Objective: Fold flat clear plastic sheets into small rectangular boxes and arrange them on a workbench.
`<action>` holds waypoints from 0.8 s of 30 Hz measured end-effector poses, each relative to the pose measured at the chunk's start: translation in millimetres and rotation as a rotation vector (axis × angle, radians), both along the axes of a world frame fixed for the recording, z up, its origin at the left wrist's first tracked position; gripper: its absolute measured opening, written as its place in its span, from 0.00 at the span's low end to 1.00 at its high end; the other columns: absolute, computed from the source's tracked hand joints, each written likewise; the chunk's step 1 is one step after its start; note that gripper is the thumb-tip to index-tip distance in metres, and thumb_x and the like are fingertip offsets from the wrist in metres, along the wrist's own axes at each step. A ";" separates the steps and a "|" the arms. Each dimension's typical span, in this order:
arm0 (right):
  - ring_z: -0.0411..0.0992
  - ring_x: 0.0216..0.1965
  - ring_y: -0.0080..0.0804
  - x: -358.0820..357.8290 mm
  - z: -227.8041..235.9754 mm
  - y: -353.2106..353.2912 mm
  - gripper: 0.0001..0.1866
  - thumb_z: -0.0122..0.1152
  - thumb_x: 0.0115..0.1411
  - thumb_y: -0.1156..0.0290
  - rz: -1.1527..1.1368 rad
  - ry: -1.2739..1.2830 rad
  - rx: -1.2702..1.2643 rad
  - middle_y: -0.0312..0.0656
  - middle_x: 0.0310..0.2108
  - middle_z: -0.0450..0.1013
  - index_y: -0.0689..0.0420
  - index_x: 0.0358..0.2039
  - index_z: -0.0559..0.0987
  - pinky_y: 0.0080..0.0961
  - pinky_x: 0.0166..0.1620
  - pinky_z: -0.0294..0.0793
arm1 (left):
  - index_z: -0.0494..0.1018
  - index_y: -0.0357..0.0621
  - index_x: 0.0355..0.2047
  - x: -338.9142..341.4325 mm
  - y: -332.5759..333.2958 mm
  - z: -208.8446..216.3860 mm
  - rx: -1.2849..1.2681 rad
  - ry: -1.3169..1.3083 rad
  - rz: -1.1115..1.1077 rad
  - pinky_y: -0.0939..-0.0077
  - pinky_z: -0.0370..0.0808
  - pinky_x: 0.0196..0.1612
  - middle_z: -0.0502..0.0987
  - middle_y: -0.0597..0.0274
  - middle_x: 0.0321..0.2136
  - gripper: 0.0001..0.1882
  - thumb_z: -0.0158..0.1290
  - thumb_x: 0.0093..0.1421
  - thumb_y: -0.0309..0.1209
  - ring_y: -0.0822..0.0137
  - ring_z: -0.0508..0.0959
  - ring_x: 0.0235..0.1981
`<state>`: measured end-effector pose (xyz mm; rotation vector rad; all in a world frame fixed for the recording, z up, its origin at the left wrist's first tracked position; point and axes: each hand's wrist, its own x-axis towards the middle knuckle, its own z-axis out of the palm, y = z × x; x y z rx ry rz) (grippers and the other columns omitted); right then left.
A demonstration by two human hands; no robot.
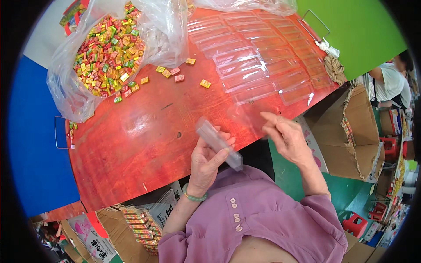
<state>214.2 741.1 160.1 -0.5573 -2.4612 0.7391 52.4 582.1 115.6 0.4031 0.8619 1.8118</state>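
A stack of clear plastic trays [219, 143] is gripped in the left hand [205, 164], fingers curled round it and thumb laid along the near side; the stack is tilted, its lower end close to the purple shirt [263, 215]. The right hand [286, 136] is raised near the table edge, fingers half bent and loosely spread; a blurred clear piece [246, 115] is seen just beside the fingertips, and whether it is held cannot be told. A green bead bracelet [195, 197] is worn on the left wrist. Beyond the hands, overlapping rows of clear trays [239, 57] are laid out on the red table [164, 131], toward its far right. At far left, small colourful blocks [107, 57] are heaped in an open clear bag [164, 37], with a few loose blocks [205, 83] scattered beside it. A crumpled brown cloth [334, 69] is placed at the right edge. Below, an open cardboard box [344, 131] is seen right, and stacked packs [141, 228] are seen lower left.
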 end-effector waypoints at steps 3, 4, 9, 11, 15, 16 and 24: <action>0.72 0.30 0.23 -2.4 2.3 -13.2 0.11 0.56 0.60 0.78 0.168 -0.039 -0.618 0.38 0.27 0.75 0.64 0.43 0.77 0.20 0.35 0.71 | 0.58 0.37 0.57 2.3 3.7 2.6 0.037 -0.008 -0.023 0.68 0.68 0.58 0.70 0.57 0.49 0.28 0.54 0.57 0.18 0.64 0.73 0.52; 0.71 0.29 0.22 -1.8 -5.1 -16.9 0.10 0.54 0.62 0.77 0.159 -0.036 -0.766 0.37 0.27 0.74 0.63 0.43 0.78 0.20 0.35 0.70 | 0.58 0.37 0.57 3.1 3.7 2.3 0.035 -0.009 -0.024 0.68 0.68 0.58 0.70 0.57 0.49 0.28 0.54 0.57 0.18 0.64 0.73 0.52; 0.68 0.29 0.18 -0.2 -23.5 -32.1 0.09 0.52 0.65 0.74 0.107 0.075 -1.268 0.33 0.27 0.72 0.60 0.42 0.78 0.17 0.34 0.68 | 0.59 0.37 0.56 8.9 3.4 4.3 0.010 0.142 -0.054 0.70 0.69 0.55 0.69 0.59 0.47 0.27 0.54 0.57 0.19 0.67 0.73 0.49; 0.67 0.30 0.18 -2.2 -29.3 -34.1 0.08 0.53 0.65 0.72 0.171 0.175 -1.304 0.33 0.28 0.71 0.59 0.41 0.77 0.16 0.35 0.66 | 0.59 0.37 0.56 9.4 0.8 5.4 0.013 0.102 -0.037 0.71 0.70 0.54 0.69 0.59 0.47 0.27 0.54 0.56 0.19 0.67 0.73 0.48; 0.67 0.32 0.18 -1.0 -31.4 -32.4 0.06 0.52 0.64 0.74 0.151 0.271 -1.321 0.33 0.29 0.70 0.60 0.38 0.77 0.17 0.37 0.66 | 0.57 0.36 0.57 7.8 -6.3 3.1 0.080 -0.042 0.014 0.67 0.74 0.49 0.69 0.56 0.45 0.30 0.54 0.55 0.23 0.64 0.75 0.44; 0.68 0.32 0.19 -2.5 -30.6 -34.1 0.06 0.52 0.64 0.74 0.047 0.181 -0.992 0.34 0.27 0.70 0.60 0.37 0.77 0.18 0.36 0.67 | 0.57 0.35 0.57 9.1 -6.5 7.7 0.068 -0.085 0.026 0.69 0.75 0.46 0.68 0.56 0.44 0.31 0.54 0.53 0.23 0.66 0.75 0.41; 0.69 0.31 0.22 -4.8 -12.9 -46.6 0.03 0.53 0.62 0.76 0.144 0.041 -0.852 0.37 0.28 0.70 0.61 0.33 0.75 0.22 0.36 0.69 | 0.63 0.37 0.51 10.9 1.8 5.2 -0.164 0.218 0.045 0.80 0.74 0.38 0.72 0.62 0.37 0.23 0.56 0.56 0.20 0.74 0.74 0.34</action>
